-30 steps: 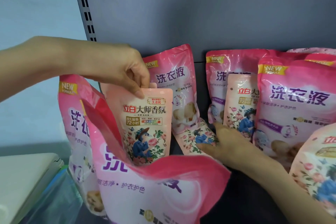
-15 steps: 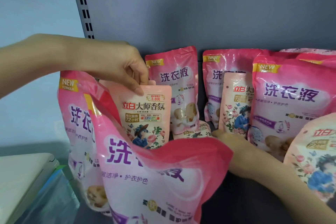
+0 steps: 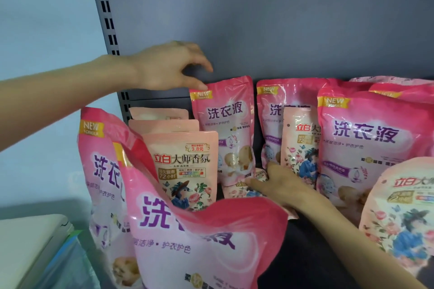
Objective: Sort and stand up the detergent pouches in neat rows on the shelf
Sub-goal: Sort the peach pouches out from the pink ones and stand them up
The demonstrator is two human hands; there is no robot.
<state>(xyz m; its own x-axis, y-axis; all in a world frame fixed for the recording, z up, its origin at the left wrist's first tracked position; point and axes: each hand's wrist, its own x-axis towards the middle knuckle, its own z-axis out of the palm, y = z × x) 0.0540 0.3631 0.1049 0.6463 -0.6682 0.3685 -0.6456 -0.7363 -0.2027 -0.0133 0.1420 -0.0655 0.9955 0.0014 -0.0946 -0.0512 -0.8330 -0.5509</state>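
Up at 11 o'clock: left hand (image 3: 169, 68) loose, holding nothing, above shiny pink pouch (image 3: 225, 110). Down at 4 o'clock: right hand (image 3: 281, 185) pinching small crinkly flowered pouch (image 3: 237, 191), lying flat.

Glossy plastic pouches (image 3: 224, 124); matt painted metal shelf back (image 3: 258, 19).

Pink pouches (image 3: 224, 129) upright, one flat (image 3: 244, 189)

The pink pouches (image 3: 366, 136) read "NEW FORMULA" and "洗衣液". The peach pouch (image 3: 185, 166) reads "立白 大师香氛", "3.8元" and "72小时".
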